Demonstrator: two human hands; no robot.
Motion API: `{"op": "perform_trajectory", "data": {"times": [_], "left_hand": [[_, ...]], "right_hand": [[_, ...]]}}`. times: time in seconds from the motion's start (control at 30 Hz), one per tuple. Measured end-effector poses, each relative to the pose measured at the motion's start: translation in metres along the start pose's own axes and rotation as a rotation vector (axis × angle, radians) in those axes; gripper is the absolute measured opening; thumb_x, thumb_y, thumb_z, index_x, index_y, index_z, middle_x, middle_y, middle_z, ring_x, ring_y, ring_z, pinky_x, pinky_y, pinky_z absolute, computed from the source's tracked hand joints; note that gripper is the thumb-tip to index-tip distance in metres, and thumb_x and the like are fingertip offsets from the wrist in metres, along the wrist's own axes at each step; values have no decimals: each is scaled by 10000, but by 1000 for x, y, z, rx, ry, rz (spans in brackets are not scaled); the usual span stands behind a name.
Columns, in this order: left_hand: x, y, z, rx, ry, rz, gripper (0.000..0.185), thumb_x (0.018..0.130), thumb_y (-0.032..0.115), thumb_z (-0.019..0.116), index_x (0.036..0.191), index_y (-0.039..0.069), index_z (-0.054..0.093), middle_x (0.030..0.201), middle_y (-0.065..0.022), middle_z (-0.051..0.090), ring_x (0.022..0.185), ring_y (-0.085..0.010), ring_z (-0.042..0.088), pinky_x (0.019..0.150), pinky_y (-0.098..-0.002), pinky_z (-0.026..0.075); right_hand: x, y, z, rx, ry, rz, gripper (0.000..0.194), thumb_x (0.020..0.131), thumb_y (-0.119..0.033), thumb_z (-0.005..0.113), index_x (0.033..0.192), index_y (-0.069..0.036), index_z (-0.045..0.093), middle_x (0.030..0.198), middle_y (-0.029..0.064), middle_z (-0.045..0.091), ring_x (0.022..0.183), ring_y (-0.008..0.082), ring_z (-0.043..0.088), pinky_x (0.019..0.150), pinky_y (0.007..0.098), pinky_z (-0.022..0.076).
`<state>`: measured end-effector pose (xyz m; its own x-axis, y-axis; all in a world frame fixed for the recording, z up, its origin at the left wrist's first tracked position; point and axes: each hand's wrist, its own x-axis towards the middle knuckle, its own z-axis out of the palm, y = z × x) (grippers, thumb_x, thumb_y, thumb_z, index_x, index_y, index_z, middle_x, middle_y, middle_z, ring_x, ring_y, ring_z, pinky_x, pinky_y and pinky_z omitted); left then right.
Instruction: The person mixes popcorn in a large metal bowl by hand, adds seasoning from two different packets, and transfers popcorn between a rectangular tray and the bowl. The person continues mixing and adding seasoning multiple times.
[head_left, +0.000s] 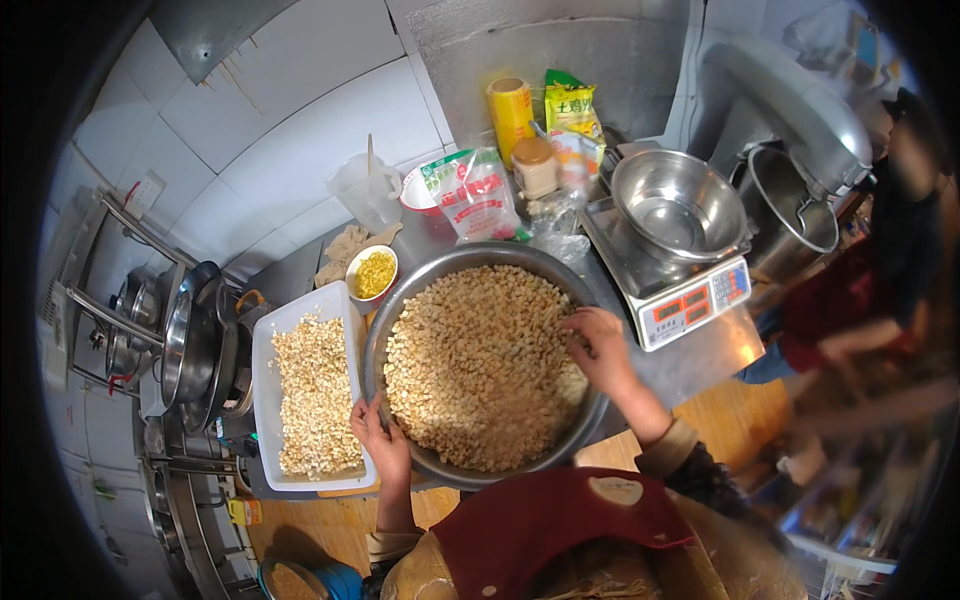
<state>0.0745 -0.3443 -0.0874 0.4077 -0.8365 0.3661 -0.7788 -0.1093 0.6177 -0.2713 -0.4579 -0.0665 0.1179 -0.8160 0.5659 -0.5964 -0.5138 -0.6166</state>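
A large round metal basin stands before me, filled with small pale-brown cubes of food, perhaps diced dough or bread. My left hand grips its near-left rim, with the thumb towards the inside. Over the right side of the cubes is my right hand, its fingers apart and slightly curled at the top of the heap. No object shows between them. Left of the basin, close to my left hand, a white plastic tub contains more of these cubes.
Behind the basin are a small bowl of yellow bits, a plastic jug, a printed bag and a lidded jar. A steel bowl rests on a digital scale. A stand mixer and another person are at right.
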Motion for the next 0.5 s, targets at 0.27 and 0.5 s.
{"op": "perform_trajectory", "data": {"times": [0.27, 0.5], "left_hand": [[8, 23, 13, 38, 18, -66, 446, 673, -174, 477, 1025, 49, 635, 1283, -166, 429, 1239, -349, 350, 1028, -415, 309], [5, 40, 2, 421, -20, 153, 367, 708, -48, 549, 1028, 96, 658, 1234, -110, 516, 1204, -329, 428, 1031, -422, 318]], "right_hand": [[10, 9, -2, 191, -45, 9, 124, 762, -78, 653, 884, -84, 636, 948, 90, 635, 989, 276, 571, 904, 407, 379], [135, 45, 21, 297, 25, -146, 211, 760, -72, 636, 966, -41, 595, 956, 136, 616, 928, 317, 573, 808, 399, 434]]}}
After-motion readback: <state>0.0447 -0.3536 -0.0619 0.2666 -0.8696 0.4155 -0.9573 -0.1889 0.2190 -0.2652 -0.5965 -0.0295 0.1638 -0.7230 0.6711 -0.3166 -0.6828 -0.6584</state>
